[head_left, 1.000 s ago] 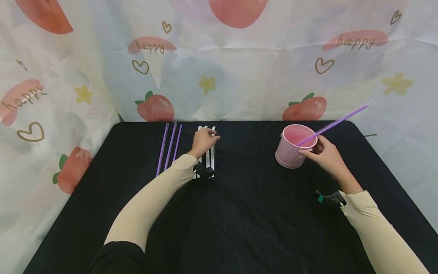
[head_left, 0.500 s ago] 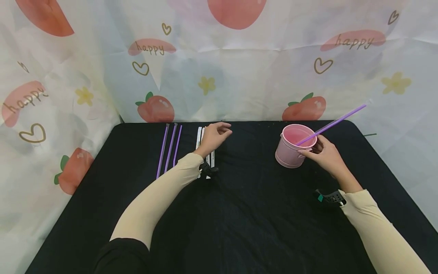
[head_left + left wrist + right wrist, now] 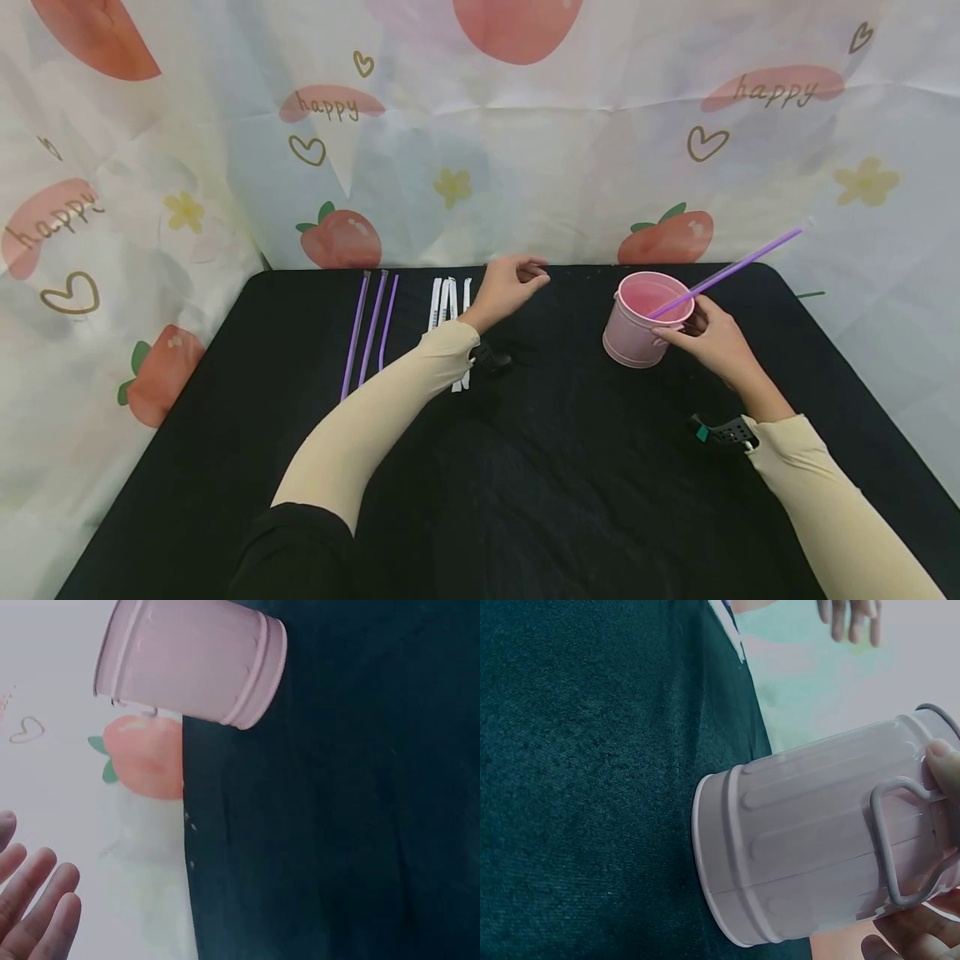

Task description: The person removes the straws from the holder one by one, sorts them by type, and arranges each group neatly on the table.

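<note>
My left hand (image 3: 510, 287) hovers over the far part of the table, holding nothing, its fingers loosely bent. The left wrist view shows its spread fingers (image 3: 45, 907) apart from the pink bucket (image 3: 191, 660). At the right, my right hand (image 3: 718, 348) grips the upper side of that upright bucket (image 3: 633, 337); in the right wrist view the thumb (image 3: 941, 754) presses by the rim near a wire handle (image 3: 883, 840). A purple straw (image 3: 750, 259) in a clear wrapper leans out of the bucket to the right.
Several narrow white paper-wrapped sticks (image 3: 435, 302) lie left of my left hand, partly hidden by the forearm. Further left are purple straws (image 3: 354, 333) in a row. The black-covered table (image 3: 570, 467) ends at a printed cloth backdrop (image 3: 540, 183).
My left hand has moved right, away from above the white sticks towards the bucket, uncovering their upper ends. The right hand and the bucket have stayed put.
</note>
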